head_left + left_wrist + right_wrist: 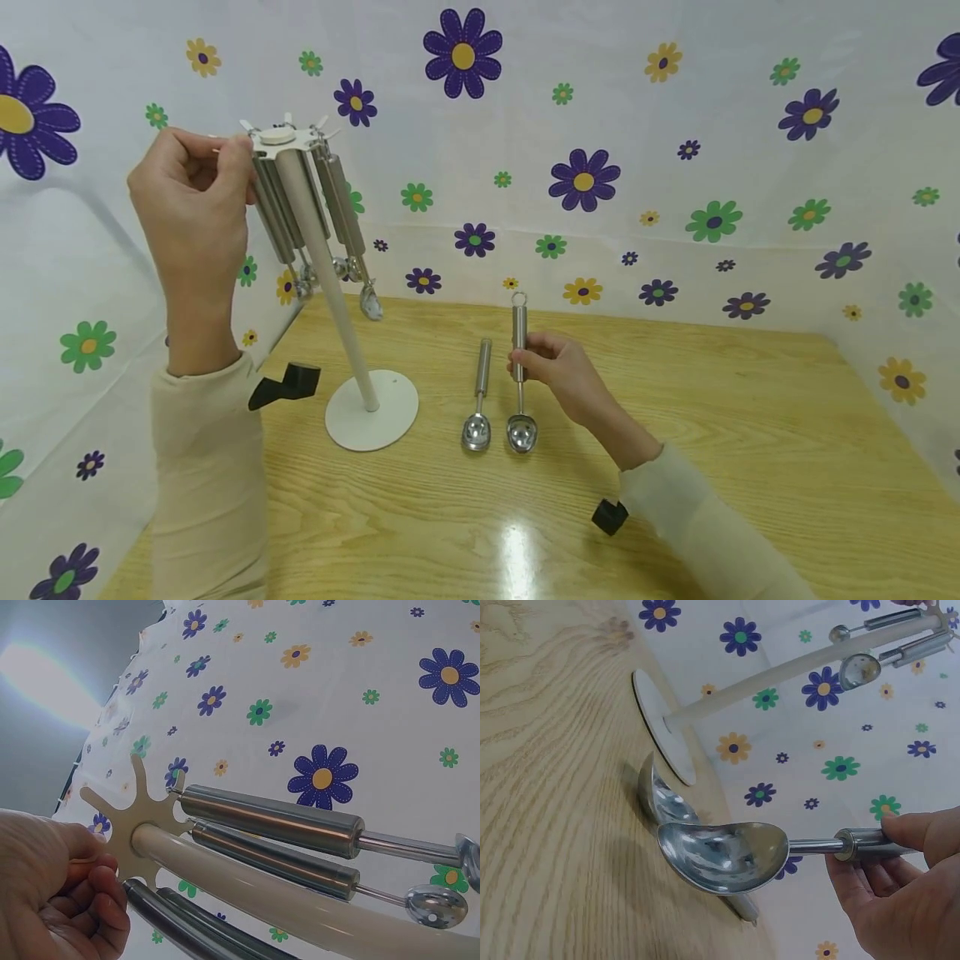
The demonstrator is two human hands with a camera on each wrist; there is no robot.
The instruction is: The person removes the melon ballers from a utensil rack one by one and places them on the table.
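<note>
Pinches the white stand [338, 308] at its pronged top with the left hand [193, 187], next to hanging metal utensils [345, 208]. Grasps a metal scoop [522, 434] by the handle with the right hand [564, 368], above the wooden table [750, 433], just right of a second scoop [476, 433] lying there.

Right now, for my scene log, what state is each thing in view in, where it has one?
Stand: standing on its base
Hung utensils: dangling by their handle ends from the stand's top
Left hand: pinching the stand's top
Held scoop: appears lifted off the table, bowl's hollow showing
Right hand: gripping the held scoop's handle
Other scoop: lying on the table, bowl facing up
Flowered sheet: hung up behind the table
</note>
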